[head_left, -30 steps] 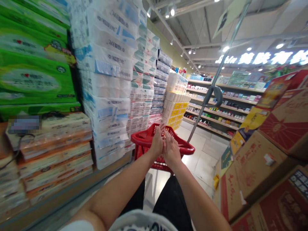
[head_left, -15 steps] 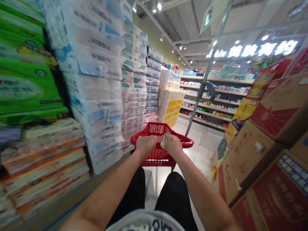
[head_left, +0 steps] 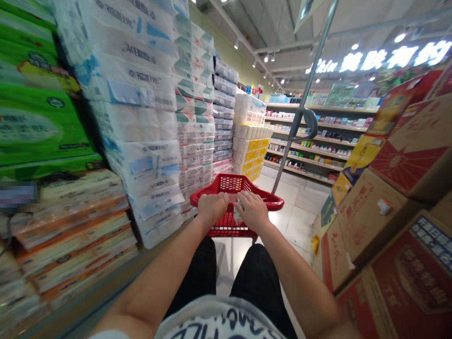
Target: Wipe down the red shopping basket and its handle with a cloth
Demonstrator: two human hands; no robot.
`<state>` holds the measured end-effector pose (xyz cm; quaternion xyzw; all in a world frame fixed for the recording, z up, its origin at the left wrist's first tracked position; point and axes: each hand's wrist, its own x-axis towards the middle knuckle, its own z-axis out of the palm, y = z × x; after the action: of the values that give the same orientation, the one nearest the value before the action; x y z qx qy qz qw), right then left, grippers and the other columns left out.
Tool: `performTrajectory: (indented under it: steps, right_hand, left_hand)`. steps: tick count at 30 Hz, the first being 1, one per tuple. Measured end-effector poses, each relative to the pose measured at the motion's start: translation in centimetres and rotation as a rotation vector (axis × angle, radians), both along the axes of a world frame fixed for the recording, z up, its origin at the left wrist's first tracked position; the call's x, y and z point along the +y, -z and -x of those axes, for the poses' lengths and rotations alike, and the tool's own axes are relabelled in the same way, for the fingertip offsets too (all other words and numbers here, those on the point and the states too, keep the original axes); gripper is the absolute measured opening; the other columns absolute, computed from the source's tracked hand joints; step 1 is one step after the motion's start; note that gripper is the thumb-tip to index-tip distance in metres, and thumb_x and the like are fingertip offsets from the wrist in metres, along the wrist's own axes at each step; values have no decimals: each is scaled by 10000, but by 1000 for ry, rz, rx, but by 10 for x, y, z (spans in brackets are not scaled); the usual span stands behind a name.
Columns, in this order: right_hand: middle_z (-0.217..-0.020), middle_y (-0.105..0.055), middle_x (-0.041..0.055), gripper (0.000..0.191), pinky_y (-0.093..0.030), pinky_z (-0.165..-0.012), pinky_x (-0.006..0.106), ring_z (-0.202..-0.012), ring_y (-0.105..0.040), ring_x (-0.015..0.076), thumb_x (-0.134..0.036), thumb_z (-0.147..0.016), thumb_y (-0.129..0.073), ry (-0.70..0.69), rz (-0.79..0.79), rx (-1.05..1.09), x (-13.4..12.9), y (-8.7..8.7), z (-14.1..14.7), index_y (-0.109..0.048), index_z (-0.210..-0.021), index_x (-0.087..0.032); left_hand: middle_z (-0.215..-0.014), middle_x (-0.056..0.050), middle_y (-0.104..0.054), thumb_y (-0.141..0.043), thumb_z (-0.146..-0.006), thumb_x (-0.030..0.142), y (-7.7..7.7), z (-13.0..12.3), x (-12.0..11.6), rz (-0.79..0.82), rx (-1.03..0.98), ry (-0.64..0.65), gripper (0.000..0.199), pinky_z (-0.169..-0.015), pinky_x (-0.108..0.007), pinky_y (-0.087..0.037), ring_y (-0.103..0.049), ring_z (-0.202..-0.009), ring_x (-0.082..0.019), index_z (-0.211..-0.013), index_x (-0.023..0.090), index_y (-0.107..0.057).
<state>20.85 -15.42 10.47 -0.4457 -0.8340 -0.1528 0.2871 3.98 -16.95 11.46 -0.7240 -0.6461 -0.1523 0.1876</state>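
Ahead of me, low in the middle, is a red plastic shopping cart [head_left: 199,199] with a perforated basket. My left hand [head_left: 213,207] is wrapped round the left part of its handle. On the right part lies my right hand [head_left: 251,208], curled over the handle with the knuckles up. A small crumpled whitish piece [head_left: 237,214], perhaps tissue, shows under its fingers; I cannot make out its kind. A grey metal pole [head_left: 300,108] with a curved grip rises just beyond the cart's right side; its lower end is hidden.
Tall stacks of wrapped paper rolls [head_left: 141,117] and green packs [head_left: 38,117] line my left. Cardboard cartons [head_left: 377,212] are piled on my right. Pale floor tiles [head_left: 298,207] run between them towards stocked shelves [head_left: 318,136] at the back.
The stacks and cartons have shifted slightly in view as I move along with the cart. My right hand's fingers lie a little flatter over the handle, and the whitish piece hangs lower.
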Motion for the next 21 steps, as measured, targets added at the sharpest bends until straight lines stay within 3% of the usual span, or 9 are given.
performTrajectory:
  steps: [3, 6, 9, 12, 17, 19, 21]
  right_hand:
    - [-1174, -640, 84, 358, -398, -924, 335, -1090, -572, 194, -320, -983, -312, 72, 157, -47, 8, -15, 3, -610, -1152, -217]
    - [-1006, -683, 105, 319, -454, -766, 326, -903, -642, 225, -378, -931, -418, 167, 332, -124, 21, -31, 8, -654, -1021, -182]
    - [-969, -678, 135, 338, -454, -733, 333, -872, -649, 243, -374, -918, -420, 216, 366, -114, 27, -35, 13, -660, -997, -149]
    - [-973, -669, 149, 354, -436, -807, 357, -914, -629, 240, -313, -940, -357, 229, 303, -71, 18, -22, 15, -657, -990, -131]
    - [-1181, -622, 118, 392, -291, -1032, 386, -1164, -496, 237, -285, -968, -286, 92, -84, 47, -6, 10, 14, -605, -1158, -162]
    - [-1203, -612, 114, 401, -279, -1043, 377, -1177, -485, 234, -286, -970, -275, 96, -98, 55, -8, 11, 15, -599, -1169, -159]
    - [-1130, -637, 132, 422, -329, -991, 380, -1090, -543, 238, -289, -973, -254, 174, 23, 28, -4, 1, 16, -628, -1101, -143]
  left_hand:
    - [-833, -118, -707, -256, -943, 281, -2, 1, 0, 31, -9, 2, 415, -711, -377, -396, -662, -777, -269, -998, 159, -649]
    - [-864, -119, -705, -259, -937, 271, -3, 2, 0, 55, -18, 24, 406, -722, -373, -398, -662, -796, -265, -1001, 157, -644]
    - [-862, -122, -703, -250, -941, 290, -3, 2, -1, 63, -18, 7, 416, -726, -379, -399, -661, -792, -268, -993, 152, -638]
    - [-880, -119, -702, -266, -940, 296, -2, 3, -3, 56, -13, -8, 395, -735, -376, -399, -660, -796, -260, -1008, 156, -630]
    - [-862, -129, -705, -263, -941, 282, -4, 6, -7, 63, -4, -47, 400, -732, -379, -392, -661, -788, -262, -1007, 147, -633]
    - [-862, -128, -705, -264, -937, 269, -6, 5, -8, 74, 12, -49, 396, -731, -379, -394, -662, -793, -264, -1014, 150, -634]
    - [-875, -124, -704, -265, -936, 262, -6, 4, -8, 80, 29, -40, 394, -735, -379, -397, -664, -806, -263, -1020, 155, -634]
